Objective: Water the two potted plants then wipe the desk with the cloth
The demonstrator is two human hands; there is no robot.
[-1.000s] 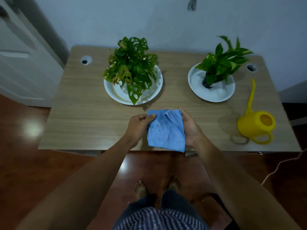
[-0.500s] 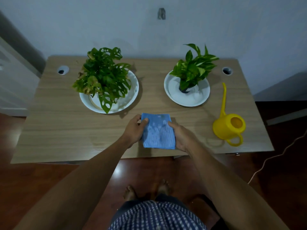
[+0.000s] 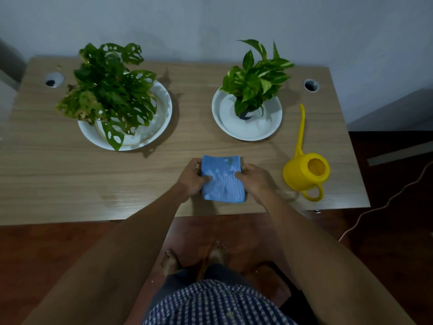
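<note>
Cloth [image 3: 222,178], blue and folded, held over the near middle of the desk [image 3: 70,174]. Left hand [image 3: 191,179] and right hand [image 3: 255,180] each closed in a grip on one side edge. Two potted plants [image 3: 110,90] [image 3: 254,77] in white dishes behind; yellow watering can [image 3: 305,171] to the right.

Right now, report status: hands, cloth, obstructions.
Left hand and right hand both gripping folded blue cloth. Cloth low over wooden desk, front centre. Yellow plastic watering can parked right.
</note>
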